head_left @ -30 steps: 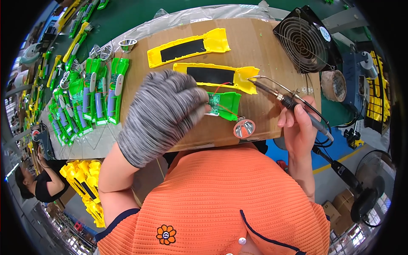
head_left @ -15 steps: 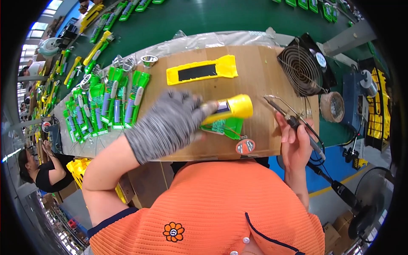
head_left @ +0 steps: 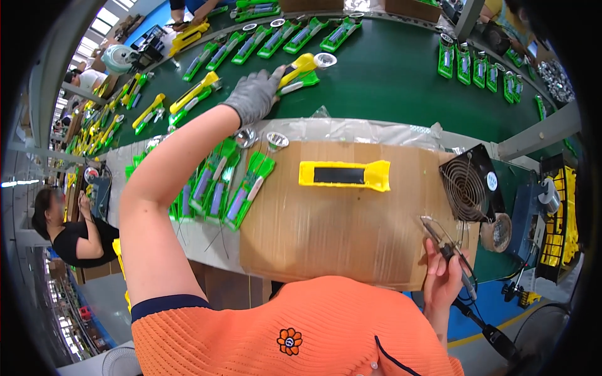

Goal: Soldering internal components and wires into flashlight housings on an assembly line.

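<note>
My left hand, in a grey fingerless-looking glove, reaches far forward over the green belt. Its fingers are closed on a yellow flashlight casing, which lies against a green flashlight half. A round silver reflector sits at the casing's head. At the right edge of the cardboard, my right hand grips a soldering iron, tip pointing away from me. A thin metal tube runs alongside the iron. On the cardboard rests a yellow casing with a black panel.
Several green flashlight halves with purple batteries crowd the left of the board, thin wires trailing. More flashlights stand on the belt. At right are a black fan, a tape roll and a solder spool. A co-worker sits at left.
My left hand has carried the yellow casing, green half and reflector from the near cardboard forward onto the belt. The right hand still holds the soldering iron. The view has shifted.
</note>
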`<state>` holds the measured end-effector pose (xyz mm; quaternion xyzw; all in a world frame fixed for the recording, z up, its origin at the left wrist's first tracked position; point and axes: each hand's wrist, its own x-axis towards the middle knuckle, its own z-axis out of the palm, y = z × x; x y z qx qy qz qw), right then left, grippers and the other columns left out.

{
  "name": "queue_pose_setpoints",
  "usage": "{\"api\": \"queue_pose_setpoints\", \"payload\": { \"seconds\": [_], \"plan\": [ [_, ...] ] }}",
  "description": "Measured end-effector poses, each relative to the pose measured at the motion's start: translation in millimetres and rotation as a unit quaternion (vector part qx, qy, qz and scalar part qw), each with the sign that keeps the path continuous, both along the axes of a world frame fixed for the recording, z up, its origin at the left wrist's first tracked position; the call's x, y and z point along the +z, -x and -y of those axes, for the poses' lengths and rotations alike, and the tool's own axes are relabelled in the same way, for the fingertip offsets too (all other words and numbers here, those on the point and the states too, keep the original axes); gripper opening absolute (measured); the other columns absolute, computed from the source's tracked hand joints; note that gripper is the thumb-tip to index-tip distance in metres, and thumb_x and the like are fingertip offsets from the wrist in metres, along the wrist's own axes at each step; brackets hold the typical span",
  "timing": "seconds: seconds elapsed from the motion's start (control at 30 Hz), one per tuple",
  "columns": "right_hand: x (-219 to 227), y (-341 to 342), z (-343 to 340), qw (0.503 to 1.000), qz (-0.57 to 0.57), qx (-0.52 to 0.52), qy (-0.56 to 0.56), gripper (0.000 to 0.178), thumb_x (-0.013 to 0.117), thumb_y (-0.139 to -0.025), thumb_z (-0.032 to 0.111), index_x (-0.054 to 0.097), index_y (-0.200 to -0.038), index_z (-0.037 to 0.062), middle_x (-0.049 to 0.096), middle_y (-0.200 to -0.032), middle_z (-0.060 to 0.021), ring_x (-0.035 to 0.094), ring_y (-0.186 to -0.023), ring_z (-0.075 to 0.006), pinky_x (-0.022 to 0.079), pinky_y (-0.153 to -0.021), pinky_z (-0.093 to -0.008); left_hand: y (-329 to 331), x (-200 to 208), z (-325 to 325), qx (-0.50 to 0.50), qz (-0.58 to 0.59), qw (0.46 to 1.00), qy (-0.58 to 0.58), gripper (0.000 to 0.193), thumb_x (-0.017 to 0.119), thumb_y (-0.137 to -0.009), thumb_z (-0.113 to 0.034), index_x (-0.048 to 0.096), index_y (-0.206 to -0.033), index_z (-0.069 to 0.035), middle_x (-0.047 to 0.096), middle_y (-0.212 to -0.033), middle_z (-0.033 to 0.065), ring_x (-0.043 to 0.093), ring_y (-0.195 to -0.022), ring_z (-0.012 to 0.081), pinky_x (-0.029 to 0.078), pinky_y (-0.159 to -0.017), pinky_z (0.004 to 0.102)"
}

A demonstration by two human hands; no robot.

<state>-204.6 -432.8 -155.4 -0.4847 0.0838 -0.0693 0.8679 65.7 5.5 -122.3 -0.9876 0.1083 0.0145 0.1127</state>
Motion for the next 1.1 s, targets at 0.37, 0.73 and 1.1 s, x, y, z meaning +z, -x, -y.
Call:
{"api": "queue_pose_setpoints", "payload": {
  "seconds": [0.37,0.73,1.1],
  "plan": [
    [8.8,-1.4,-5.3,0.998,-0.035,-0.025,0.043,0.024,0.060,-0.096,0.021,0.041,-0.092,0.0068,0.044,-0.059,-0.0023,0.052,-0.051,-0.0140,0.054,-0.096,-0.0495,-189.6,-53.7,-126.0,0.207,0.009,0.977,0.057,0.064,0.062,-0.086,-0.029,0.046,-0.138,0.005,0.051,-0.140,0.0281,0.050,-0.131,0.0386,0.041,-0.110,0.0416],
    [10.6,3.9,-2.4,1.000,-0.014,-0.007,0.009,0.020,0.058,-0.098,0.019,0.043,-0.096,0.0059,0.042,-0.059,-0.0015,0.051,-0.053,-0.0136,0.053,-0.097,-0.0487,-56.4,35.8,-80.9,0.056,0.126,0.981,0.136,0.059,0.059,-0.094,-0.012,0.038,-0.149,-0.007,0.052,-0.141,0.0215,0.051,-0.130,0.0366,0.042,-0.107,0.0421],
    [4.3,3.7,7.1,0.996,0.046,0.070,-0.034,0.013,0.053,-0.097,0.016,0.042,-0.099,0.0090,0.041,-0.058,0.0001,0.051,-0.054,-0.0154,0.040,-0.109,-0.0538,217.9,15.8,84.0,-0.296,-0.045,0.940,0.160,0.058,0.063,-0.085,-0.009,0.048,-0.141,-0.005,0.056,-0.134,0.0130,0.056,-0.124,0.0287,0.040,-0.110,0.0423]
  ]
}}
